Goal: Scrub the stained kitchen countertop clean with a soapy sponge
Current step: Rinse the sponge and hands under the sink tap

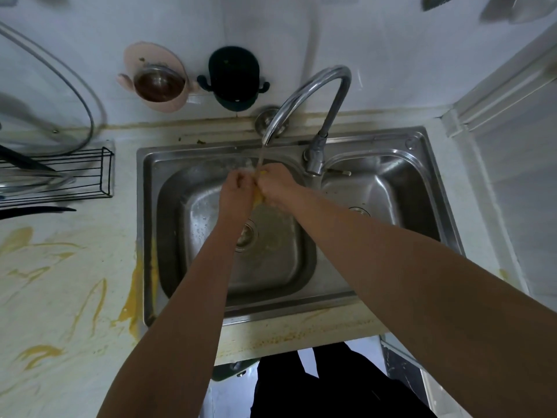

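Where the curled fingers (241,180) of both hands meet, a sponge (258,198) is squeezed between them, only a yellow strip of it showing in the gap and just below the knuckles; the left hand (236,190) grips one side and the right hand (275,185) the other, knuckles almost touching; how much of it lies inside each fist cannot be told. Straight above the fingers a thin stream of water (261,159) falls from the tap (316,92) onto the sponge; it is probably held exactly there to be wetted or rinsed, with the run-off dropping to the drain (247,235) beneath the wrists rather than onto the worktop. Backs of the hands face up and the wrists look fairly straight; both forearms stretch forward over the near rim of the sink (144,224), coming in from either side and converging under the spout. Out to the left of the left arm, well apart from the fingers, the countertop (60,282) is streaked with yellow smears, thickest beside the sink rim; by the look of it the scrubbing there is not finished.
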